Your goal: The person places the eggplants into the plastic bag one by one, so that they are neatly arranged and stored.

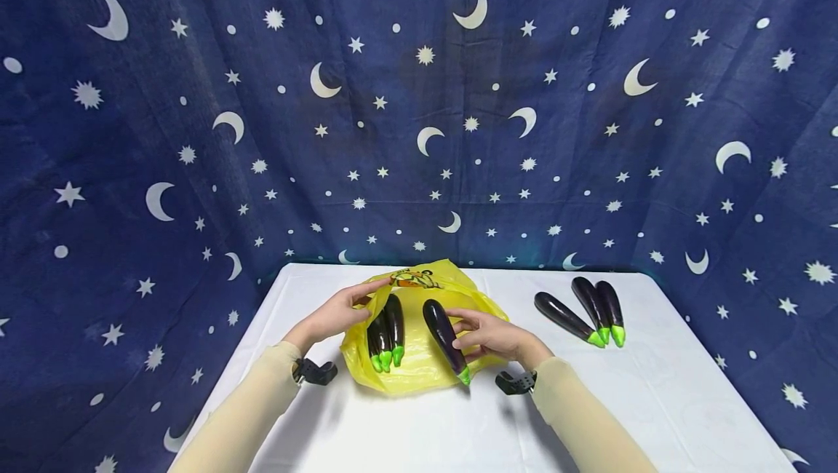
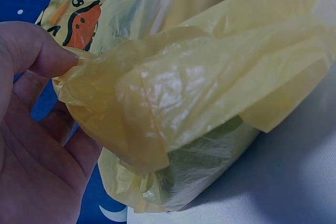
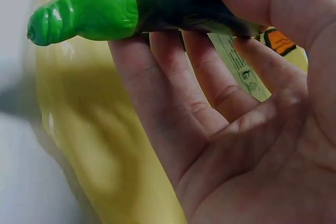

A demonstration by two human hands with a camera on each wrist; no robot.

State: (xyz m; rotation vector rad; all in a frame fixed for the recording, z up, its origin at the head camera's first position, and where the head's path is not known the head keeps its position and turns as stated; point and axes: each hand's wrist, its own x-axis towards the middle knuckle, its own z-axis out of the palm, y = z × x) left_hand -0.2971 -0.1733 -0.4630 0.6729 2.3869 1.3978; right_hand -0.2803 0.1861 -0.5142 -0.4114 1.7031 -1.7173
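Note:
A yellow plastic bag [image 1: 419, 378] with a printed cartoon lies on the table, its mouth spread toward me. My left hand [image 1: 337, 316] pinches the bag's left edge between thumb and fingers, as the left wrist view shows at the crumpled yellow film [image 2: 157, 93]. Several dark eggplants [image 1: 395, 320] with green stems lie inside on the left. In my right hand [image 1: 491, 335] is another eggplant [image 1: 443, 335], held between thumb and fingertips over the bag's opening, its green stem end [image 3: 105, 9] pointing down toward me.
Three more eggplants [image 1: 563, 316] lie side by side on the right of the white table [image 1: 668, 386]. Behind the table hangs a dark blue curtain [image 1: 419, 94] with moons and stars. A black wrist strap [image 1: 513, 383] sits on each wrist.

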